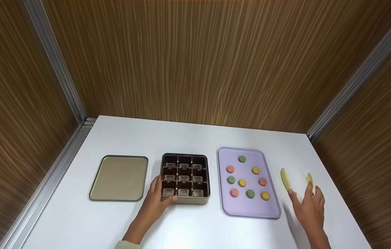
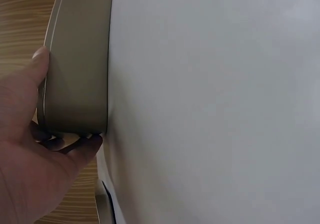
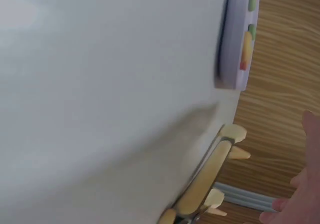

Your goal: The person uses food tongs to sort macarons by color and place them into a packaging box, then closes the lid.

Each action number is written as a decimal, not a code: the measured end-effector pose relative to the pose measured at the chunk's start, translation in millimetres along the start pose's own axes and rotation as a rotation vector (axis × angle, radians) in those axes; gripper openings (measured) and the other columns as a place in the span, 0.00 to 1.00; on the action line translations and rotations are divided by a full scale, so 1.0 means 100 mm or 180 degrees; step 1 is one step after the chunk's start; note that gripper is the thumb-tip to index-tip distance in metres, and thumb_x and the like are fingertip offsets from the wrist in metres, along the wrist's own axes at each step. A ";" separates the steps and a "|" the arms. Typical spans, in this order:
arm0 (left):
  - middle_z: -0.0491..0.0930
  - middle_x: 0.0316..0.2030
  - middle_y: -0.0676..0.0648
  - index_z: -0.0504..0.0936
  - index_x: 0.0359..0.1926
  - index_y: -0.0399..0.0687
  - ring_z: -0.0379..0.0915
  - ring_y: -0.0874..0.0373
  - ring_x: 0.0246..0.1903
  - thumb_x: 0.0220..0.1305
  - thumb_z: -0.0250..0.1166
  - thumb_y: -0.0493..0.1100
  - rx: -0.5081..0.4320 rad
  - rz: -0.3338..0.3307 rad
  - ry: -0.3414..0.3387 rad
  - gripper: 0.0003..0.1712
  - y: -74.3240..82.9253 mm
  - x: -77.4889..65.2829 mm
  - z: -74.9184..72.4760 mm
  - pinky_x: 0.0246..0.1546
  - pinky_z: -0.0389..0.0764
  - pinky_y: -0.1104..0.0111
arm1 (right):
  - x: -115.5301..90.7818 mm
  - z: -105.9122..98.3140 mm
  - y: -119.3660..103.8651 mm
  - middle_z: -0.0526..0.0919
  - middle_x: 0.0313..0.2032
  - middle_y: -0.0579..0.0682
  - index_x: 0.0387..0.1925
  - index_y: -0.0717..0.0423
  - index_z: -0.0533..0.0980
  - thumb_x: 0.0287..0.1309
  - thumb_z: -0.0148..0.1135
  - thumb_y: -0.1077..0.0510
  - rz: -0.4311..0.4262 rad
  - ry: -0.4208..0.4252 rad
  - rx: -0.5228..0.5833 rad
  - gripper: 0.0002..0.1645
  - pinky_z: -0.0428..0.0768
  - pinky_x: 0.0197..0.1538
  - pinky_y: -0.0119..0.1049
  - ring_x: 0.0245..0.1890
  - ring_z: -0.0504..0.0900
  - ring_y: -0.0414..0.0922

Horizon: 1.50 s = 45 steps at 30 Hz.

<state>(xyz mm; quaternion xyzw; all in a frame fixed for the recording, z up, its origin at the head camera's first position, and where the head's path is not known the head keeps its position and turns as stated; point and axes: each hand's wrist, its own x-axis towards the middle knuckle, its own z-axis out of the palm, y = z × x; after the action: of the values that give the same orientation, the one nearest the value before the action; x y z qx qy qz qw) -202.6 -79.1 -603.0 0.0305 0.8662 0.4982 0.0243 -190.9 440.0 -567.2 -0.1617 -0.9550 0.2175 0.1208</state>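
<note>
A square gold-brown tin (image 1: 191, 200) with a dark divided insert (image 1: 183, 178) stands in the middle of the table. My left hand (image 1: 154, 199) holds its near left corner, thumb on the front rim and fingers along the left side. In the left wrist view the thumb and fingers (image 2: 85, 149) bracket the tin's end wall (image 2: 80, 63). My right hand (image 1: 309, 207) is over a pair of yellow tongs (image 1: 285, 179), fingers spread. The right wrist view shows the tongs (image 3: 205, 179) on the table, apart from the right hand (image 3: 300, 199).
A lilac tray (image 1: 250, 209) right of the tin carries several small round macarons in green, orange and yellow, like the green macaron (image 1: 242, 159). A flat gold lid (image 1: 119, 178) lies left of the tin. Wood-grain panels (image 1: 188, 62) enclose the white table (image 1: 188, 228) at back and sides.
</note>
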 end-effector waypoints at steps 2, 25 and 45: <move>0.42 0.80 0.37 0.42 0.80 0.39 0.43 0.33 0.77 0.63 0.71 0.57 -0.0003 0.0026 0.0016 0.61 -0.01 0.00 0.00 0.72 0.57 0.40 | 0.00 0.02 0.07 0.45 0.71 0.80 0.78 0.67 0.43 0.70 0.52 0.34 0.0065 -0.0031 0.0016 0.56 0.55 0.66 0.73 0.72 0.46 0.76; 0.36 0.80 0.38 0.39 0.81 0.41 0.39 0.34 0.77 0.65 0.68 0.60 -0.0067 -0.0093 -0.0060 0.61 0.01 -0.03 -0.01 0.73 0.54 0.39 | 0.02 0.02 0.32 0.52 0.64 0.87 0.75 0.75 0.37 0.65 0.59 0.36 0.0763 -0.0434 0.0334 0.64 0.61 0.64 0.72 0.66 0.51 0.81; 0.36 0.80 0.38 0.39 0.81 0.42 0.38 0.34 0.78 0.66 0.68 0.58 -0.0099 -0.0070 -0.0075 0.60 0.00 -0.02 0.00 0.73 0.54 0.39 | 0.02 0.07 0.40 0.62 0.56 0.85 0.65 0.87 0.55 0.62 0.62 0.32 0.0684 -0.0526 0.0117 0.62 0.66 0.58 0.68 0.59 0.60 0.79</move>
<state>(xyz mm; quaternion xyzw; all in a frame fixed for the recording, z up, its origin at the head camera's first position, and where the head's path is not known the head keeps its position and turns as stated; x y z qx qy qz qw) -200.9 -79.2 -603.3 0.0265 0.8583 0.5109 0.0404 -184.6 472.6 -591.3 -0.2424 -0.9347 0.2592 0.0207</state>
